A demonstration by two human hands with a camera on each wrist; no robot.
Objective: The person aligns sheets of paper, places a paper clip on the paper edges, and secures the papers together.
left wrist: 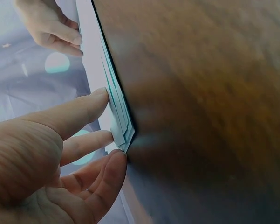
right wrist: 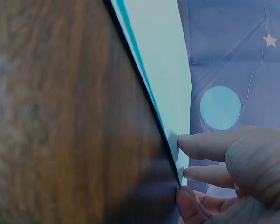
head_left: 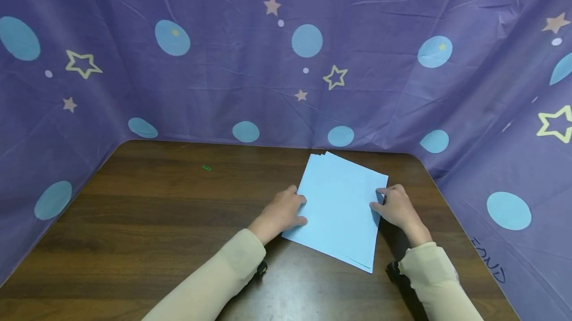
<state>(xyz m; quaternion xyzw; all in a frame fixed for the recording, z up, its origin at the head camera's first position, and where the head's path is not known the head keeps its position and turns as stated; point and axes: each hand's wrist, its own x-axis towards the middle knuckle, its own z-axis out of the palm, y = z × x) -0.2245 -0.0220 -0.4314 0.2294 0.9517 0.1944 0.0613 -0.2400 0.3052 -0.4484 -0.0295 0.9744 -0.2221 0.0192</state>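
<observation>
A stack of light blue paper sheets (head_left: 339, 206) lies at a slant on the right half of the wooden table. Its sheets are slightly staggered at the far left corner and along the side seen in the left wrist view. My left hand (head_left: 281, 211) holds the left edge, thumb on the top sheet and other fingertips at the side. On the opposite edge, my right hand (head_left: 396, 206) grips likewise, with thumb and a finger over the top sheet and other fingers curled at the rim. Whether the stack is raised slightly off the table, I cannot tell.
A small green paper clip (head_left: 206, 167) lies toward the back left of the brown wooden table (head_left: 156, 221). Purple cloth (head_left: 232, 62) with blue dots and stars hangs behind the table and along both sides.
</observation>
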